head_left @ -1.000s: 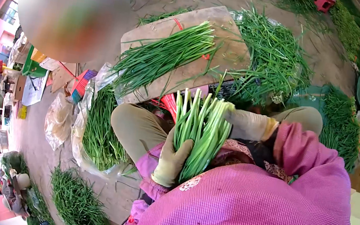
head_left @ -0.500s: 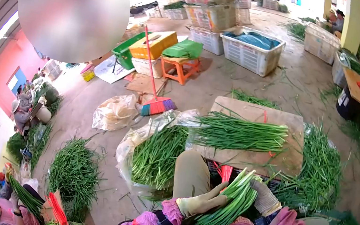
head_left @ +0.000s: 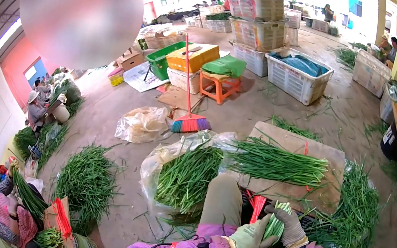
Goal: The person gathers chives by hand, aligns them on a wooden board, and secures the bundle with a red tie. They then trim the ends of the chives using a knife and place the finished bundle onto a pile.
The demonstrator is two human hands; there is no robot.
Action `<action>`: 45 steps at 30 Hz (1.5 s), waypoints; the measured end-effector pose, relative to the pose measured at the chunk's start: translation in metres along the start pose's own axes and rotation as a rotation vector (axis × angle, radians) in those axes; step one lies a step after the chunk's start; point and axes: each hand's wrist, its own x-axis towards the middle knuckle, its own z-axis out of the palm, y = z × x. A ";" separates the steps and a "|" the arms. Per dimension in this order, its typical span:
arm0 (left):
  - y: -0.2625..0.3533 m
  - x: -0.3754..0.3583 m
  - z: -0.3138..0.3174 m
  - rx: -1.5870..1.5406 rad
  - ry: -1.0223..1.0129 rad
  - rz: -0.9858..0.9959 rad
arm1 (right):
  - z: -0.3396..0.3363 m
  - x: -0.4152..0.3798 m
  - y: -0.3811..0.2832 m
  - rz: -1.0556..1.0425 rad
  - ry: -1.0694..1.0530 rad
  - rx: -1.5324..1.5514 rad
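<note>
My left hand (head_left: 250, 235), gloved, is wrapped round a bunch of green chives (head_left: 275, 225) near my lap. From the other side, my gloved right hand (head_left: 289, 226) closes on the same bunch near its pale cut ends. The leaves' lower part is hidden by my hands and sleeves. Just beyond my left hand hang red tie strips (head_left: 258, 208). Ahead, a larger row of chives (head_left: 281, 162) lies across a board (head_left: 261, 187) with red ties under it. Left of my knee, an open plastic bag (head_left: 150, 168) holds more chives.
Loose chives are heaped on the right (head_left: 352, 207) and on the floor at left (head_left: 86, 184). A broom (head_left: 190, 122) stands by an orange stool (head_left: 220, 86). White crates (head_left: 298, 77) are farther back. At lower left, another person (head_left: 10, 213) handles greens.
My view has tilted up and shifted left. My left hand has moved up the bunch towards its pale ends, and both hands are now closer together around it.
</note>
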 end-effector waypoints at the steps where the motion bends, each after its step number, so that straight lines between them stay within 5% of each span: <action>1: -0.001 0.000 0.001 -0.009 0.006 0.022 | -0.017 0.006 0.012 -0.012 -0.028 0.041; 6: 0.018 0.003 -0.016 -0.227 0.067 0.204 | -0.004 -0.002 -0.013 -0.142 -0.115 0.188; 9: 0.034 0.012 -0.038 -0.396 -0.049 0.232 | 0.021 -0.029 -0.061 -0.303 0.004 0.184; 11: 0.040 0.020 -0.058 -0.529 -0.124 0.289 | 0.016 -0.042 -0.102 -0.506 0.072 0.019; 14: 0.059 0.030 -0.102 -0.402 0.103 0.377 | -0.021 -0.034 -0.157 -0.648 0.167 -0.393; 17: 0.081 0.037 -0.115 -0.300 0.259 0.590 | 0.016 -0.050 -0.176 -0.715 0.221 -0.356; 19: 0.088 0.047 -0.097 -0.240 0.274 0.652 | 0.065 -0.069 -0.184 -0.752 0.282 -0.861; 20: 0.093 0.049 -0.086 -0.232 0.284 0.676 | 0.078 -0.072 -0.180 -0.756 0.283 -0.867; 24: 0.098 0.054 -0.045 -0.216 0.449 0.569 | 0.101 -0.074 -0.169 -0.688 0.266 -1.125; 26: 0.093 0.048 -0.035 -0.233 0.495 0.572 | 0.103 -0.073 -0.163 -0.543 0.163 -0.800; 32: 0.065 0.035 0.005 -0.274 0.624 0.405 | 0.103 -0.069 -0.122 -0.461 0.183 -0.776; 45: 0.014 0.085 0.049 -0.747 0.379 0.199 | 0.068 0.004 -0.104 -0.390 0.117 -0.627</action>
